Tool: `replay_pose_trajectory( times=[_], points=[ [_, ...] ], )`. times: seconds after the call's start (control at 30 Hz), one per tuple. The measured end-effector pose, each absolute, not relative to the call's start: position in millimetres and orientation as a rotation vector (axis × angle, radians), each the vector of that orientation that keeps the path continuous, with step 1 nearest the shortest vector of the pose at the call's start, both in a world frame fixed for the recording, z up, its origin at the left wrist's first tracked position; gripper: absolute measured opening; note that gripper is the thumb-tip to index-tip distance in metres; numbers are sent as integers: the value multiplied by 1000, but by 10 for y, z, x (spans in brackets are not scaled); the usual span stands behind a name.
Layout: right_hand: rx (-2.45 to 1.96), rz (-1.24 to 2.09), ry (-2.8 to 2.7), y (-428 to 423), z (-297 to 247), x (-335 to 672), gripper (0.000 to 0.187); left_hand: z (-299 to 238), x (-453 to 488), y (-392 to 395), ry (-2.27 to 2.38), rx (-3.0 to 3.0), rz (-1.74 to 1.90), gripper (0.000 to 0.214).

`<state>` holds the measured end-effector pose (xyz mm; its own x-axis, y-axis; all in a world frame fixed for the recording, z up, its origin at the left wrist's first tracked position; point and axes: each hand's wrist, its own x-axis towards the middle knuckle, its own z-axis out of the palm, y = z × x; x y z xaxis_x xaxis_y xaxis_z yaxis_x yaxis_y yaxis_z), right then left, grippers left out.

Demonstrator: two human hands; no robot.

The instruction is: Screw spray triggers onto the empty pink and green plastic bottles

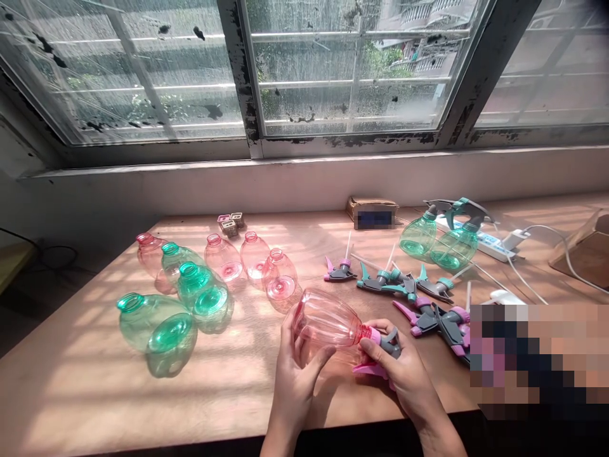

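Near the table's front edge, a clear pink bottle lies tilted on its side between my hands, its neck pointing right. My left hand is wrapped around the bottle's base end. In my right hand is a pink and grey spray head, pinched at its collar against the bottle neck. Whether the collar is threaded on fully, I cannot tell. Right of my hands lie several loose pink and grey spray heads; beyond them are teal and grey ones.
Open pink bottles and green bottles stand at left. Two green bottles with spray heads stand at back right beside a white power strip with cables. A small cardboard box and small blocks sit near the wall.
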<state>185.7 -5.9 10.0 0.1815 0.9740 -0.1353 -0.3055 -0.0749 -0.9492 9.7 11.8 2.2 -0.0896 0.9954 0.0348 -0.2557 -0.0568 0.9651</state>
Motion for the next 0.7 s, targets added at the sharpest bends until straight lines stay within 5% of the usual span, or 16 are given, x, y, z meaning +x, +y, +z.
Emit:
replay_pose_trajectory(
  times=[0.7],
  points=[
    [-1155,1293,-733,-67,113,1849,46,1,102,112,1033,1048,1422,78]
  ],
)
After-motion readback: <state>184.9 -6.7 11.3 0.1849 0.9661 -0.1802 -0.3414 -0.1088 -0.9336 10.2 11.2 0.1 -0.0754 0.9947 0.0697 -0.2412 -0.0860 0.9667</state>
